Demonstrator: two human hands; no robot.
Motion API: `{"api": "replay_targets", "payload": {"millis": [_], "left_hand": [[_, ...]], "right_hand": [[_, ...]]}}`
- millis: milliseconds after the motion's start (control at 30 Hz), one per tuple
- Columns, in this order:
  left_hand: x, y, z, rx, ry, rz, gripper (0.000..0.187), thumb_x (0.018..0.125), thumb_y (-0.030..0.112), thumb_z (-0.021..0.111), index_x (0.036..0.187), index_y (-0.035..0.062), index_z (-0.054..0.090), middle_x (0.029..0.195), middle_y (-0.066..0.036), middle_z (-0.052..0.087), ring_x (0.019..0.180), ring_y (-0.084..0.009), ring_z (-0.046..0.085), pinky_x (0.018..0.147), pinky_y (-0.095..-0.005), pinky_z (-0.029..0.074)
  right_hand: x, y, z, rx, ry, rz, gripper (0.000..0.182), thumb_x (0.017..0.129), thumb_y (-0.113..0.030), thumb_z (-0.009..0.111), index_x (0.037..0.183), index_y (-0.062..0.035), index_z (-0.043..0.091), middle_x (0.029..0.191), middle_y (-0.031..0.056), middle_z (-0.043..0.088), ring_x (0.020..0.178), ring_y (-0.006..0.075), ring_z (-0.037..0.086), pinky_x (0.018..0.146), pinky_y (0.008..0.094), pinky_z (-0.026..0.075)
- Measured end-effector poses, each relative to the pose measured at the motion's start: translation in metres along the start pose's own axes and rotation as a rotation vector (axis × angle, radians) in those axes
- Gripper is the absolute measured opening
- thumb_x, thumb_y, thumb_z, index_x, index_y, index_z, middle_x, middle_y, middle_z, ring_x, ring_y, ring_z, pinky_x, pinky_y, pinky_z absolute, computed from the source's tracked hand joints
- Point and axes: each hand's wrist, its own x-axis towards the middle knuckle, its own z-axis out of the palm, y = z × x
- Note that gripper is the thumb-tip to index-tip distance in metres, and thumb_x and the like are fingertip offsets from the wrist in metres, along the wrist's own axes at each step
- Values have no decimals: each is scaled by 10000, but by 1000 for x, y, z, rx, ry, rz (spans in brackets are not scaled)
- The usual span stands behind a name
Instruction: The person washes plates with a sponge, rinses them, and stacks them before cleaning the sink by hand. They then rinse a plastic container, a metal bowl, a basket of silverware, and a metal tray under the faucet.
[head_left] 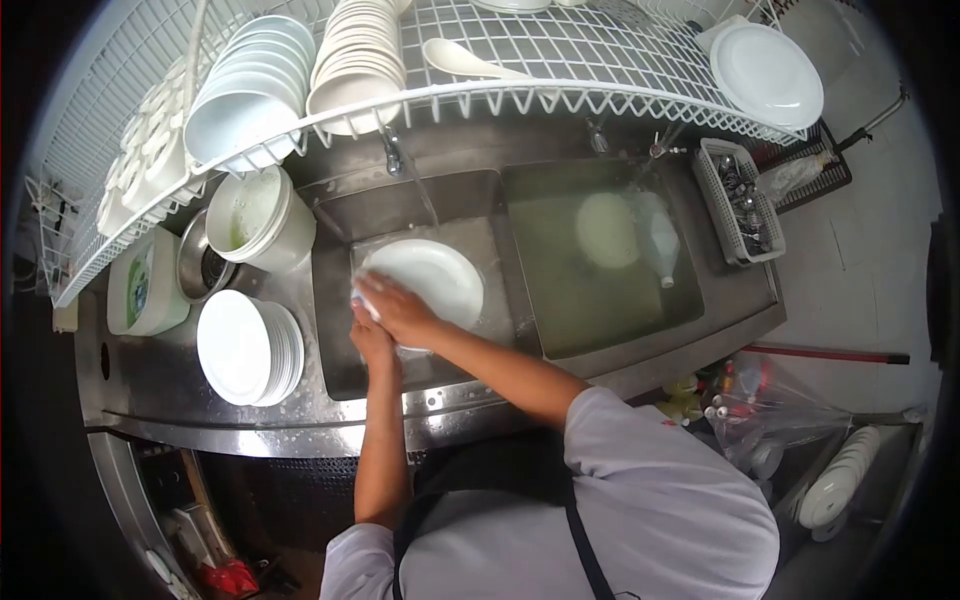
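A white plate [435, 275] is tilted in the left sink basin [345, 365], its left rim at my hands. My left hand [374, 336] is closed at the plate's lower left edge, with its fingers partly hidden. Across it lies my right hand [400, 310], fingers bent over the rim and pressed around a small whitish-blue piece [366, 306] whose kind I cannot tell. Water runs from the tap [393, 158] into the basin behind the plate.
Stacked white plates [235, 345] stand left of the basin, near a white bucket [265, 220]. The right basin [570, 335] holds cloudy water, a round plate [606, 230] and a plastic bottle [658, 240]. Overhead, a wire rack [590, 60] carries bowls; a cutlery basket [740, 200] sits right.
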Motion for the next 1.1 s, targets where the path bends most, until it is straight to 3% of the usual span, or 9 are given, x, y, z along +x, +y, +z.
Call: {"api": "replay_targets", "payload": {"millis": [100,200,333,500,733,867,900,967,1100], "left_hand": [[39,-19,-23,-150,116,-33,458,995,297,592,1226,-93,526,1093,-185,655,920,-240,675,758,-356,560],[29,-7,-47,-196,83,-6,438,942,226,660,1230,-86,554,1107,-187,672,929,-258,674,782,-363,548],[2,9,-48,-232,-235,-231,632,885,231,737,1362,-53,433,1209,-203,620,1039,-293,662,881,-404,566],[-10,-18,-8,-470,-411,-417,627,894,377,738,1306,-64,565,1188,-187,654,1007,-235,669,872,-349,541],[13,21,-68,-516,-127,-156,725,878,462,724,1229,-153,567,1148,-178,674,984,-216,667,864,-330,535],[24,47,-136,-58,309,222,767,947,349,643,1447,-133,319,1416,-263,478,1231,-288,545,1012,-367,468],[44,23,-160,-50,403,37,803,957,359,623,1483,-121,252,1435,-277,450,1251,-305,526,1054,-373,436],[40,52,-199,-189,536,48,813,953,407,611,1466,-135,288,1476,-320,375,1348,-372,430,1126,-409,353],[71,35,-271,-288,725,241,443,955,208,626,1270,-94,545,1133,-201,664,986,-247,646,869,-354,515]], "right_hand": [[-31,3,-19,-146,-259,-76,401,834,-42,568,1213,-111,680,1358,124,595,1353,313,471,1133,423,380],[-31,17,-68,-328,37,-146,290,772,-34,579,974,-128,764,1284,66,646,1270,270,542,1087,412,429],[10,56,-83,1170,339,455,320,938,-228,591,1206,-76,676,1300,93,625,1175,269,602,993,371,504],[-22,18,-24,2086,-3,501,504,1013,-388,490,1428,-102,478,1380,81,567,1230,222,568,1036,378,480],[-22,-73,18,1552,133,784,611,1003,-500,463,1483,-126,406,1449,89,511,1298,231,521,1089,385,445],[28,-91,-15,1693,41,984,460,1029,-266,411,1421,-30,461,1389,160,548,1268,269,549,1086,430,455],[61,-104,-26,1705,52,1044,437,996,-120,381,1403,19,460,1374,156,559,1251,274,559,1088,441,445],[123,-98,-6,1608,60,591,416,966,-178,554,1342,-1,523,1304,134,597,1167,256,597,1060,392,438],[245,-71,7,1484,-29,476,464,838,-179,737,1246,-8,599,1217,108,633,1092,228,602,991,346,418]]}}
